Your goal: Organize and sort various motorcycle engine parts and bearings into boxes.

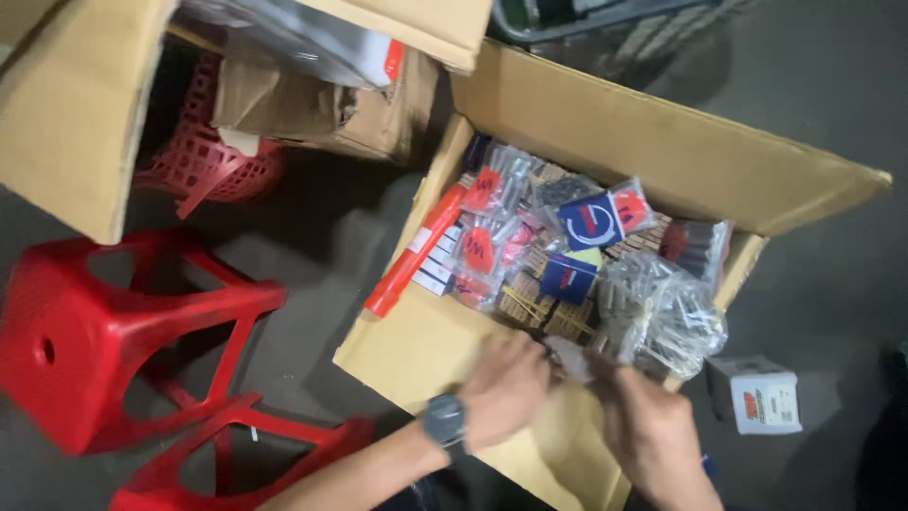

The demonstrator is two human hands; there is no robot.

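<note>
An open cardboard box (pixel 662 151) lies on the floor, filled with small clear plastic packets (pixel 662 317), blue cards and brown bundles. A long orange-red tube (pixel 416 251) leans on its left edge. My left hand (pixel 506 388), with a dark watch on the wrist, reaches into the box's near edge. My right hand (pixel 648 431) is beside it. Both hands pinch a small clear packet (pixel 572 360) between them at the box rim.
A red plastic stool (pixel 104 331) lies tipped at the left. A red basket (pixel 203 156) sits under another cardboard box (pixel 76 104) at top left. A small white carton (pixel 754 395) stands right of the open box on the dark floor.
</note>
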